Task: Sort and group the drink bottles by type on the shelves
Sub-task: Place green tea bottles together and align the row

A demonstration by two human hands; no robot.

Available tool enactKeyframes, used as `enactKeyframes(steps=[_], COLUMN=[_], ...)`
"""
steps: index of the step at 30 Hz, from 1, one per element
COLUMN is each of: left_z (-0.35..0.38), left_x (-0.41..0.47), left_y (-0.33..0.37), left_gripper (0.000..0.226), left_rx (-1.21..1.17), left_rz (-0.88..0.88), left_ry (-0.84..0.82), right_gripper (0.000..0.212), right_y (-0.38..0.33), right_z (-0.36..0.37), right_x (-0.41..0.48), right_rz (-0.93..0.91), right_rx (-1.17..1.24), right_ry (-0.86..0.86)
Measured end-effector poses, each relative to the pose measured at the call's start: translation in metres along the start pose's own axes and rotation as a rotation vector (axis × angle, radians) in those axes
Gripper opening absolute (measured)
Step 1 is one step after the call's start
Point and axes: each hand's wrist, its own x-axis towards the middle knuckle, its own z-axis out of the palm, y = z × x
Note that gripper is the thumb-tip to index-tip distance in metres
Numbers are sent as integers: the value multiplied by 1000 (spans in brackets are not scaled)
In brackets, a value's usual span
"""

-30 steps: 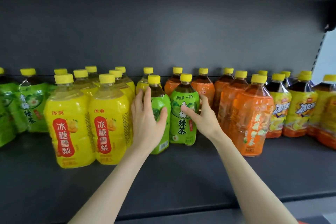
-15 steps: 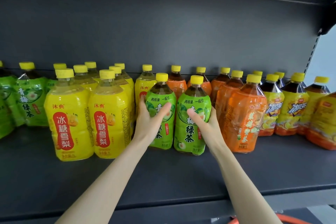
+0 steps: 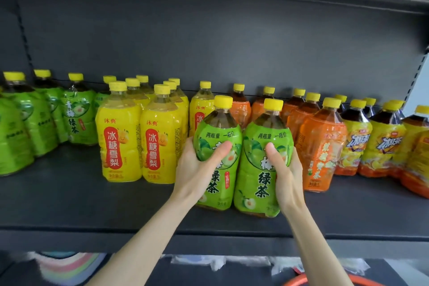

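A person's left hand [image 3: 197, 169] and right hand [image 3: 286, 169] each clamp a full green tea bottle [image 3: 217, 165] [image 3: 263, 169] mid-label at the shelf [image 3: 92, 206] front, between yellow and orange rows. Heavy and slick-wrapped, they likely need this firm waist grip.

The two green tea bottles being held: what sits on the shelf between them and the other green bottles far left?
In the head view, yellow pear-drink bottles fill that stretch, between the held green tea bottles and the green group.
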Motion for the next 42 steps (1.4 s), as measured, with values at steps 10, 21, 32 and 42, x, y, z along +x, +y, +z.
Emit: enactKeyframes(steps=[10, 21, 32, 42], left_z=[-127, -309, -340, -316], left_x=[-58, -102, -18, 50], left_y=[27, 21, -17, -51], left_gripper=[46, 35, 77, 72], left_rx=[-3, 70, 70, 71], left_rz=[91, 57, 35, 17], left_ry=[149, 223, 166, 36], right_gripper=[58, 122, 124, 127], right_y=[-43, -53, -38, -18], right_z=[97, 253, 310, 313], right_x=[-77, -184, -152, -119], right_rz=[-86, 26, 7, 5], right_rx=[9, -20, -95, -153], right_ry=[-49, -29, 23, 110])
